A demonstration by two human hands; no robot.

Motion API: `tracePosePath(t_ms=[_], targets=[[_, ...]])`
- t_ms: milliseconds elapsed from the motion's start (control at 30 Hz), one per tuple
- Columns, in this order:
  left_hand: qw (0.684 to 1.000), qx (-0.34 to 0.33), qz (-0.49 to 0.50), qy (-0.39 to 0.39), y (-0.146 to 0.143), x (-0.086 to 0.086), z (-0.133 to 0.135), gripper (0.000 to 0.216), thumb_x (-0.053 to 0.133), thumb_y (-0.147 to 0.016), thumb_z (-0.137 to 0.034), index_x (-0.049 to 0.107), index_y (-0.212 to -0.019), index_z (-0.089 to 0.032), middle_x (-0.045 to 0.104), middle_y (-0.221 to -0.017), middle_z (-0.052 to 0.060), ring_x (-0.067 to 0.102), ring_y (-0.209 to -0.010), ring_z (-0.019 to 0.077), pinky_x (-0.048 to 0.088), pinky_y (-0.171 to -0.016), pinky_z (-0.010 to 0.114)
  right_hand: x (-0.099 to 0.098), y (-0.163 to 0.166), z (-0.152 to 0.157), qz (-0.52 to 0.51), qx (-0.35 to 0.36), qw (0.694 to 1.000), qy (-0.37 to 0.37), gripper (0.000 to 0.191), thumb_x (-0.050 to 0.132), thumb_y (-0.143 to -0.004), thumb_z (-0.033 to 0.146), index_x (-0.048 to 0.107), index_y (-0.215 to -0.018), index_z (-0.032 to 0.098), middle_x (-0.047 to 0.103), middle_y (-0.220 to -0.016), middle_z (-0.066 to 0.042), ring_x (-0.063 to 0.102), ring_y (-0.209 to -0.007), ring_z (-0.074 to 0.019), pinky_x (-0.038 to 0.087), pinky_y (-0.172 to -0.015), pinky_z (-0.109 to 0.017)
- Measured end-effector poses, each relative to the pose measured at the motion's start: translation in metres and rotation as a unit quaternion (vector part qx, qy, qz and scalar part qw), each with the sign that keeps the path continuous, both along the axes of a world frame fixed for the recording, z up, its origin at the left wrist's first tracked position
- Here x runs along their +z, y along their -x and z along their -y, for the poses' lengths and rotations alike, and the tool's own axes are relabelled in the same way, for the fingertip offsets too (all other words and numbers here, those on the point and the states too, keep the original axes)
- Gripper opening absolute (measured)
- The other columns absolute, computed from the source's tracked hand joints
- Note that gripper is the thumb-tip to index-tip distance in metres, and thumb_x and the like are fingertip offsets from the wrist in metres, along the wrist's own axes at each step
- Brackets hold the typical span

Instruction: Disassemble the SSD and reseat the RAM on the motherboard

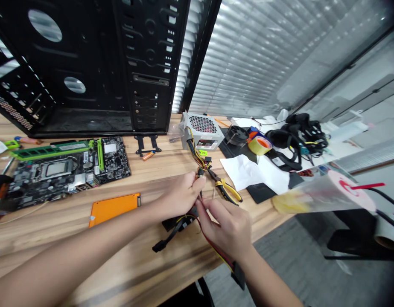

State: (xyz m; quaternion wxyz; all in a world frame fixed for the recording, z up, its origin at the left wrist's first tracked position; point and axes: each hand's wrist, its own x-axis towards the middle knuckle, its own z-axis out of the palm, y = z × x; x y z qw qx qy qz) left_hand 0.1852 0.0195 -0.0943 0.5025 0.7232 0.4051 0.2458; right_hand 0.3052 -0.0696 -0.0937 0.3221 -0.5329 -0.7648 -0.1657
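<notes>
My left hand is closed around the bundle of power supply cables in front of the grey power supply. Just below and to the right, my right hand pinches the same cables with thumb and forefinger. Black connectors hang loose, one at the lower left and another under my right wrist. Beside my hands lie yellow-and-black pliers. Part of a black object below my fingers is covered, and I cannot make out its kind.
A black computer case stands at the back left. A motherboard and an orange drive lie on the left. To the right are paper, a fan, tape and a drink cup by the table edge.
</notes>
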Motion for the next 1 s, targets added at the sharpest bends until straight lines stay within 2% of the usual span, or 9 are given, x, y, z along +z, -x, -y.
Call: tracePosePath(t_ms=[167, 300, 367, 467, 567, 667, 733, 833, 1000], targets=[[1.0, -0.003, 0.017, -0.01, 0.001, -0.004, 0.0, 0.027, 0.035, -0.091, -0.038, 0.048, -0.075, -0.02, 0.057, -0.069, 0.0, 0.053, -0.066, 0.0173, 0.036, -0.056, 0.026, -0.008, -0.006, -0.009, -0.072, 0.045, 0.996, -0.022, 0.028, 0.062, -0.085, 0.015, 0.053, -0.059, 0.019, 0.052, -0.048, 0.004, 0.044, -0.041, -0.0067, 0.031, -0.043, -0.023], [1.0, 0.023, 0.015, -0.003, 0.0, -0.002, -0.001, 0.029, 0.035, -0.091, -0.04, 0.046, -0.071, -0.021, 0.054, -0.063, -0.001, 0.053, -0.062, 0.0169, 0.035, -0.055, 0.027, 0.003, -0.016, -0.017, -0.021, 0.077, 0.996, -0.033, 0.031, 0.063, -0.085, 0.017, 0.05, -0.056, 0.019, 0.051, -0.047, 0.004, 0.043, -0.042, -0.007, 0.028, -0.045, -0.024], [0.999, 0.043, 0.004, 0.016, -0.001, 0.0, -0.001, 0.032, 0.034, -0.092, -0.042, 0.044, -0.069, -0.021, 0.052, -0.058, -0.002, 0.052, -0.059, 0.0167, 0.033, -0.055, 0.027, 0.012, -0.018, -0.02, 0.036, 0.047, 0.998, -0.021, 0.032, 0.06, -0.087, 0.022, 0.05, -0.057, 0.019, 0.052, -0.048, 0.004, 0.045, -0.044, -0.008, 0.027, -0.048, -0.026], [0.998, 0.057, -0.019, 0.017, -0.002, 0.004, 0.002, 0.035, 0.033, -0.092, -0.045, 0.043, -0.068, -0.022, 0.051, -0.057, -0.002, 0.05, -0.058, 0.0168, 0.031, -0.055, 0.028, 0.019, -0.014, -0.02, 0.125, -0.041, 0.991, -0.002, 0.031, 0.051, -0.092, 0.024, 0.054, -0.061, 0.019, 0.054, -0.053, 0.001, 0.049, -0.051, -0.0117, 0.03, -0.056, -0.029], [0.997, 0.075, -0.024, 0.0, -0.003, 0.004, 0.006, 0.035, 0.033, -0.093, -0.045, 0.043, -0.069, -0.022, 0.052, -0.062, -0.001, 0.051, -0.062, 0.0173, 0.032, -0.058, 0.028, 0.012, -0.005, -0.017, 0.144, -0.083, 0.986, 0.006, 0.022, 0.044, -0.094, 0.018, 0.063, -0.084, 0.017, 0.06, -0.064, -0.003, 0.055, -0.062, -0.0158, 0.032, -0.063, -0.031], [0.996, 0.087, -0.011, -0.01, -0.004, 0.002, 0.01, 0.033, 0.033, -0.093, -0.044, 0.044, -0.071, -0.022, 0.054, -0.068, 0.0, 0.052, -0.068, 0.0178, 0.033, -0.061, 0.028, 0.0, 0.0, -0.016, 0.13, -0.09, 0.987, 0.006, 0.023, 0.042, -0.093, 0.014, 0.063, -0.102, 0.012, 0.06, -0.065, -0.003, 0.054, -0.059, -0.0155, 0.032, -0.058, -0.031], [0.996, 0.084, -0.008, -0.012, -0.003, 0.001, 0.011, 0.032, 0.034, -0.093, -0.043, 0.044, -0.071, -0.021, 0.054, -0.069, 0.0, 0.052, -0.068, 0.0179, 0.032, -0.061, 0.028, -0.004, -0.004, -0.019, 0.126, -0.064, 0.99, 0.001, 0.021, 0.044, -0.091, 0.015, 0.064, -0.095, 0.012, 0.058, -0.061, -0.002, 0.051, -0.054, -0.0145, 0.03, -0.054, -0.03], [0.998, 0.06, -0.008, -0.004, -0.002, 0.001, 0.008, 0.032, 0.035, -0.092, -0.041, 0.044, -0.069, -0.021, 0.053, -0.066, -0.001, 0.051, -0.065, 0.0171, 0.031, -0.059, 0.028, -0.001, -0.016, -0.028, 0.106, 0.039, 0.993, -0.021, 0.018, 0.05, -0.088, 0.019, 0.062, -0.076, 0.016, 0.055, -0.056, 0.0, 0.048, -0.048, -0.0118, 0.03, -0.049, -0.028], [0.999, 0.035, 0.007, -0.017, 0.002, 0.001, 0.001, 0.032, 0.036, -0.091, -0.041, 0.042, -0.066, -0.021, 0.053, -0.064, -0.001, 0.05, -0.062, 0.0158, 0.031, -0.056, 0.027, 0.008, -0.031, -0.046, 0.049, 0.153, 0.987, -0.013, 0.023, 0.052, -0.089, 0.022, 0.06, -0.068, 0.019, 0.052, -0.049, 0.005, 0.043, -0.043, -0.0072, 0.03, -0.047, -0.024]])
